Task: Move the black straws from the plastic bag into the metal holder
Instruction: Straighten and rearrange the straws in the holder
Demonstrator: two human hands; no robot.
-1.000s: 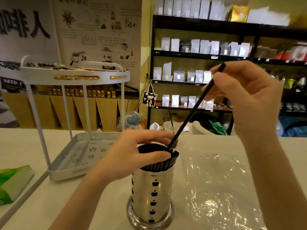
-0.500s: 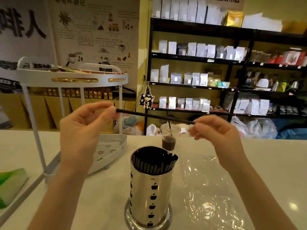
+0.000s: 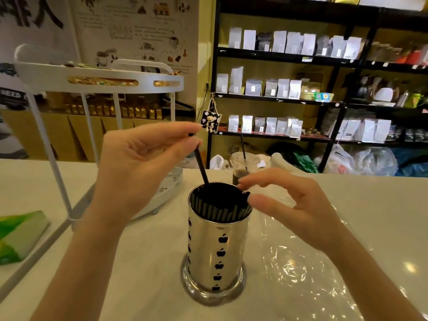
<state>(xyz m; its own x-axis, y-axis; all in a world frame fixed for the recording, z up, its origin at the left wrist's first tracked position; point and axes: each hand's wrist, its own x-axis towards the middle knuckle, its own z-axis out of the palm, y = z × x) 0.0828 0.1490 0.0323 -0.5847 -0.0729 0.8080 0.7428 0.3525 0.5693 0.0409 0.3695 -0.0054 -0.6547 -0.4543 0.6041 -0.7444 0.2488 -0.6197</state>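
Black straw [image 3: 201, 162] was pinched at its top by my left hand [image 3: 139, 163], lower end inside the metal holder [image 3: 215, 246] among the other straws [image 3: 220, 205]. My right hand [image 3: 287, 205] hovered loosely spread, empty, at the rim, above the plastic bag [image 3: 308, 274].

Single head-worn wide-angle view, looking forward and slightly down across a white counter [image 3: 347, 205]. Close on both hands and the holder [image 3: 216, 246] at centre; farther back, shelves [image 3: 289, 98] and a poster wall. No second view to share.
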